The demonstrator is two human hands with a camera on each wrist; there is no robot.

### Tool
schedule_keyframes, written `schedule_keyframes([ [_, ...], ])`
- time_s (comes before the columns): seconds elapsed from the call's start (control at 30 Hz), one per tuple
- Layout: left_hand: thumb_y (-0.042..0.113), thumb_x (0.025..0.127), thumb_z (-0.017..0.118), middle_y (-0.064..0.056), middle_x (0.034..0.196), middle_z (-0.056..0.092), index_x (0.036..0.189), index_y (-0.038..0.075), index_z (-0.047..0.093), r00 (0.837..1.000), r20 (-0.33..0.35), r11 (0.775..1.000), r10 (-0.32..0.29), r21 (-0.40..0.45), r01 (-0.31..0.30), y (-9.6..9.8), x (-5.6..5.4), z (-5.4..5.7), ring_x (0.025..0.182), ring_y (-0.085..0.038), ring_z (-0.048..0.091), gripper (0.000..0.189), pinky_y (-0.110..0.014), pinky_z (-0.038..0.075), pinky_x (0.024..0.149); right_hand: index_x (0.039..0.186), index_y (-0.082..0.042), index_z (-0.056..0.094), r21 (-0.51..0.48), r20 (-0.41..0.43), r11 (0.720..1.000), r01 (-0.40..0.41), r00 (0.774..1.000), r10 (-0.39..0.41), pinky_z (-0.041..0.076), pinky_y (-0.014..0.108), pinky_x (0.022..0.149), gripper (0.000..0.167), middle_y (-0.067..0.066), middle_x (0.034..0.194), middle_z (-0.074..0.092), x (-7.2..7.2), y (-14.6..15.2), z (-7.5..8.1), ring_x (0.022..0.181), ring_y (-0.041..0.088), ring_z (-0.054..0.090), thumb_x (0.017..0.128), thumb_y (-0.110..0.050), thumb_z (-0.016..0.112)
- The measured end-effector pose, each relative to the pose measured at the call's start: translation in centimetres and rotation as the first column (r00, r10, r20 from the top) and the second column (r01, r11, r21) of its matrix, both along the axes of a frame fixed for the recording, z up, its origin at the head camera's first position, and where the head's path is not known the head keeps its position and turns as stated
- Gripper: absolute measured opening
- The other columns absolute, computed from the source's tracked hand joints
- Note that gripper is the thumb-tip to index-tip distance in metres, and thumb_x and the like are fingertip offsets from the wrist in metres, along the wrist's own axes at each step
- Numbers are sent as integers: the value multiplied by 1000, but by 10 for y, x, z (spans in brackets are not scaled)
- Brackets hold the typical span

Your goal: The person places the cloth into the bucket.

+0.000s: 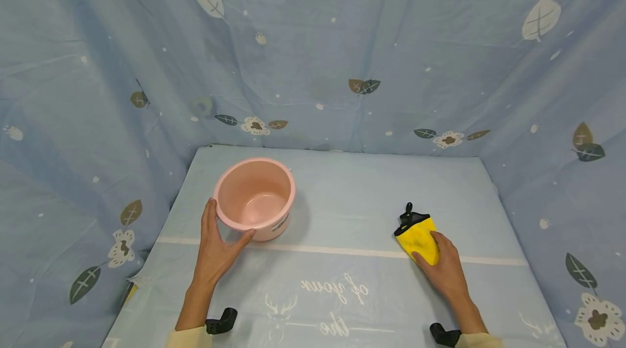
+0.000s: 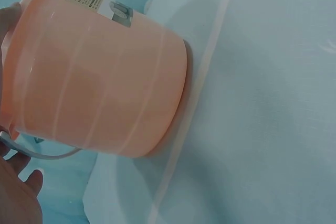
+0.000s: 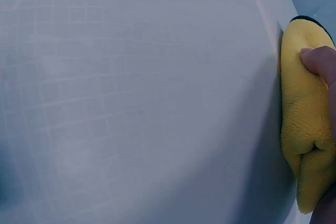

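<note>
A pink plastic bucket (image 1: pixel 268 231) stands upright at the back left of the table. My left hand (image 1: pixel 215 253) holds its near left side, thumb at the front rim and fingers along the outer left. In the left wrist view, the bucket (image 2: pixel 105 77) shows a label near its rim, and a thin handle (image 2: pixel 50 156) hangs by the fingers. Over on the right, my right hand (image 1: pixel 445 269) grips a yellow plush cloth (image 1: pixel 418 242) with black edging and a black loop. The right wrist view shows the thumb (image 3: pixel 317 61) pressing into the folded cloth (image 3: pixel 302 114).
A pale blue cloth with mirrored lettering and a light stripe covers the table (image 1: pixel 352 201). Patterned curtains (image 1: pixel 313 54) hang behind and at both sides. Black wrist mounts (image 1: pixel 222 321) sit by both sleeves. Something yellow (image 1: pixel 130 292) peeks out at the left table edge.
</note>
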State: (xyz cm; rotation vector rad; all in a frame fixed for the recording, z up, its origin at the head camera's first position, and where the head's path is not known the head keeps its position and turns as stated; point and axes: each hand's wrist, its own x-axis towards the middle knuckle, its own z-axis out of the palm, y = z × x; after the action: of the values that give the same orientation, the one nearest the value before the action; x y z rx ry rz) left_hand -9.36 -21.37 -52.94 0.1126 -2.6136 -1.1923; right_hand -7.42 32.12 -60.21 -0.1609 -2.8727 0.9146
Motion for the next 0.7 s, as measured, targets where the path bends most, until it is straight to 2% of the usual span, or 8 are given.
schedule_keyframes([
  [0.3, 38, 78, 90, -11, 173, 6, 168, 24, 5, 1000, -11, 1000, -7, -2, 7, 0, -2, -1, 157, -39, 16, 124, -73, 30, 114, 150, 5, 41, -7, 3, 999, 39, 999, -39, 34, 68, 111, 83, 33, 151, 42, 1, -3, -7, 138, 52, 39, 87, -29, 82],
  [0.7, 39, 79, 89, -12, 173, 5, 168, 24, 3, 1000, 12, 1000, -2, -2, 2, -1, 0, -1, 157, -40, 16, 124, -73, 30, 113, 141, 2, 57, -36, -89, 994, 106, 990, -109, 38, 65, 110, 60, 28, 143, 55, 5, -7, -9, 133, 47, 49, 90, -21, 80],
])
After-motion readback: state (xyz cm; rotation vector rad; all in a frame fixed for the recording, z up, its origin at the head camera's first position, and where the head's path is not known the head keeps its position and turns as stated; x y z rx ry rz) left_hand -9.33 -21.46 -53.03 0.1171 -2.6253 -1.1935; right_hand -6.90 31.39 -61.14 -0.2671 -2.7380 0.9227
